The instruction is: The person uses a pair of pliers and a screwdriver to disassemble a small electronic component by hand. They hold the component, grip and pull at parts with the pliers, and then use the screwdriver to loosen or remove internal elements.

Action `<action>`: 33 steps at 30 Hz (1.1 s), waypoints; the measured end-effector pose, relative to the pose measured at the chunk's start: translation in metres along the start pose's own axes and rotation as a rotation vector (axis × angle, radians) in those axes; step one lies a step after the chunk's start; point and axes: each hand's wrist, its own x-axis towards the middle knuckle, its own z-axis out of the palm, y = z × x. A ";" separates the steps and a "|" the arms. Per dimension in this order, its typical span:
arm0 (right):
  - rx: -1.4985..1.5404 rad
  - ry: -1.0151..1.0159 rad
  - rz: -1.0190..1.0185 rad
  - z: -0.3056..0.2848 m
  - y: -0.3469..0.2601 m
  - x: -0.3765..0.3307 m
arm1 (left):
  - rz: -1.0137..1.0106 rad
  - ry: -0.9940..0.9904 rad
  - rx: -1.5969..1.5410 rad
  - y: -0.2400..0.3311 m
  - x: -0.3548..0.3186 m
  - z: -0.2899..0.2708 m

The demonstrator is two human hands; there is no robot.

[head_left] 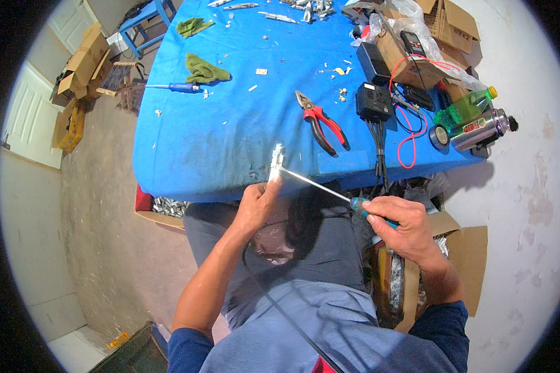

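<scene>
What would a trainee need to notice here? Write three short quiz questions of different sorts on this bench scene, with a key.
1. True or false: the right hand holds a screwdriver whose tip meets the small white part in the left hand.
2. Which tool lies untouched on the blue table? A red-handled pliers; B hammer; C saw.
3. Fill in: two ____ cloths lie near the second screwdriver.

Key: 1 true; 2 A; 3 green.

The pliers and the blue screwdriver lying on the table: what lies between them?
In the head view, between the pliers and the blue screwdriver lie a green rag and a few small scraps on the blue table.
</scene>
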 end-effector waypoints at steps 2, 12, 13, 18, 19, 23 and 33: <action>-0.013 -0.004 -0.007 0.000 -0.001 0.001 | -0.002 -0.001 -0.016 0.005 -0.002 0.001; -0.104 -0.090 -0.062 -0.011 -0.012 0.015 | -0.002 0.029 -0.003 0.009 -0.005 0.005; -0.103 -0.094 -0.059 -0.011 -0.013 0.017 | 0.002 0.036 -0.007 0.010 -0.006 0.006; -0.116 -0.127 -0.048 -0.014 -0.018 0.025 | 0.019 0.075 0.048 0.005 -0.003 0.008; -0.114 -0.134 -0.049 -0.015 -0.017 0.028 | 0.017 0.085 0.055 0.006 -0.003 0.008; 0.044 -0.159 0.170 -0.017 -0.016 0.039 | 0.014 0.101 0.077 0.006 -0.004 0.010; 0.253 -0.285 0.590 -0.025 0.001 0.045 | -0.013 0.158 0.054 0.012 -0.007 0.013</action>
